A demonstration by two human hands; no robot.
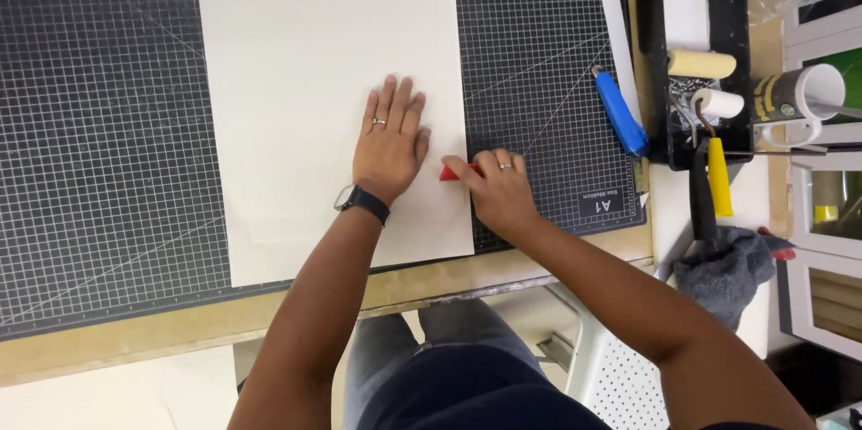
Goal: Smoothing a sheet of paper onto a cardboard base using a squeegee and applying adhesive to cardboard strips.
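A large cream sheet [323, 80] is laid on a black gridded cutting mat [99, 125], which is carried by a wooden counter [135, 331]. The left hand [391, 144] is pressed flat on the sheet, fingers spread and apart, nothing being gripped — a ring and a dark wristwatch [361, 201] are worn on that arm. The right hand [498, 188] is placed at the sheet's right edge, its fingers closed on a small red tool [449, 172], whose tip is set on the sheet just beside the left hand's thumb. To the right of the sheet, on the mat, a blue-handled knife [621, 113] is seen. Further right of the sheet, a black tray [741, 80] is found holding paint rollers — a yellow-handled roller [718, 174] is leaned over its near rim. A grey cloth [723, 273] is bunched below the tray.
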